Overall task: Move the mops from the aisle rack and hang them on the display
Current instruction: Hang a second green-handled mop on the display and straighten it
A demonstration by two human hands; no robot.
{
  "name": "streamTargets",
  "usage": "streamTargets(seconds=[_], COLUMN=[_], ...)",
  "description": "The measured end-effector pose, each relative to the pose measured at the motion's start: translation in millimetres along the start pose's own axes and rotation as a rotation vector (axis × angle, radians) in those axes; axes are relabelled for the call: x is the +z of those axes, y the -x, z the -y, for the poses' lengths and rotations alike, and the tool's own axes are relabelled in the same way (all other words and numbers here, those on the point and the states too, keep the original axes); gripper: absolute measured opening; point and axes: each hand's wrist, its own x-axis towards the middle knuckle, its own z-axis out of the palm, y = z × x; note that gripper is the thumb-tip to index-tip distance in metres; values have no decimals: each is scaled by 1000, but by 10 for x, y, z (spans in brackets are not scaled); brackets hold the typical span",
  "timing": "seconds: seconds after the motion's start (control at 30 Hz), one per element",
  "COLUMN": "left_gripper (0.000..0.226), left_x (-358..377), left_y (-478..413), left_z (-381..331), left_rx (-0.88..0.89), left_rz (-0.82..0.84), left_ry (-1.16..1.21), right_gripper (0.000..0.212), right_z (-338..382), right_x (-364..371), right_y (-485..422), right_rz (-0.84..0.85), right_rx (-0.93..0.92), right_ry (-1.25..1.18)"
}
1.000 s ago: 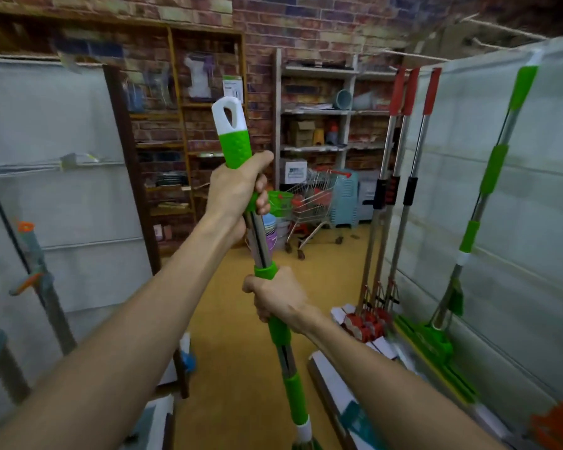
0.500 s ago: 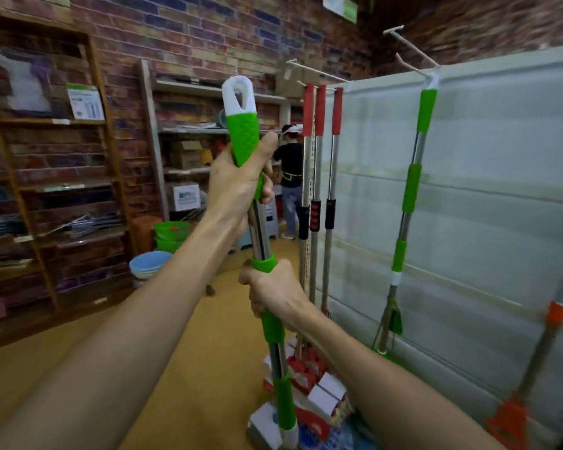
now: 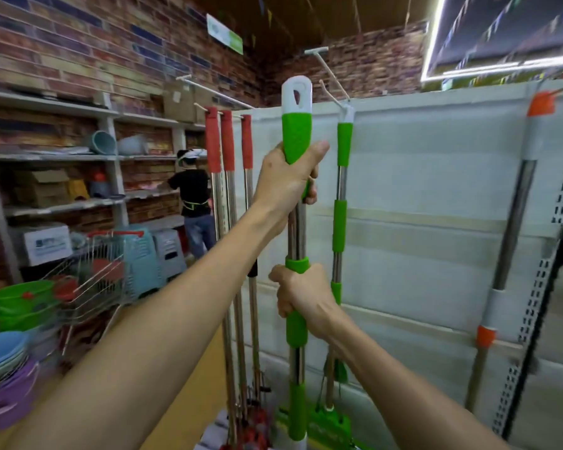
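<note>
1. Firmly gripped in both hands, a green mop (image 3: 296,134) is kept upright, close in front of the white display panel (image 3: 436,190).
2. The right hand (image 3: 301,298) is clenched round the shaft just under a green collar (image 3: 297,265). The left hand (image 3: 286,186) is wrapped round the lower end of the top grip, with the thumb laid up along the green.
3. The held mop is topped by a white cap (image 3: 296,94) pierced with a teardrop hanging hole. Below the cap come a bright green grip, bare steel tube and further green sleeves. Its lower end is cut off by the bottom of the view, so its head cannot be made out for certain.
4. Just behind it and slightly to the right, a second green mop (image 3: 340,216) of the same pattern is hung by its white cap from a wire hook (image 3: 332,76) at the top of the panel.
5. Three red-gripped mops (image 3: 228,144) are ranged side by side at the panel's left edge. An orange-capped pole (image 3: 514,206) is set against the panel at the right.
6. Farther left, a shopping cart (image 3: 95,271) is seen beside stacked green basins (image 3: 20,300), blue bowls (image 3: 0,349) and a purple tub (image 3: 4,401).
7. Farthest off, loaded shelves (image 3: 62,157) are set against a brick wall (image 3: 95,43), and a person (image 3: 192,190) is stood at them, back turned.
</note>
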Motion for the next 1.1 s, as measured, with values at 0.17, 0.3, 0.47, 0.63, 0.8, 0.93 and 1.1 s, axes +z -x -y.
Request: streamTargets(seconds=[0.17,0.3,0.47,0.63,0.8,0.93,1.1], left_gripper=[26,25,28,28,34,32,31], left_x=[166,236,269,297,354,404,499], left_y=[-491,-812,-1230,-1456,-1579,-1682,-1761], left_z=[185,277,445,638,836,980,1124], left_rx=[10,-1,-32,-49,-68,-112,-119], left_rz=[98,156,228,284,300,301,287], left_ry=[73,146,214,281,316,320,319], right_gripper=[26,21,13,16,7,2,4], right_z=[132,218,309,264,168,105,42], right_x=[-141,-211,-243,-263,-291,-330,-390], right_y=[-454,-739,-1090,-1364,-1545,-1679,-1832], right_rz=[-144,-252,-354,-433,-467,-476,-488], right_rx=[-17,-44,-74,-84,-72,-58,-37], right_ry=[-36,-16,18,47,56,49,34])
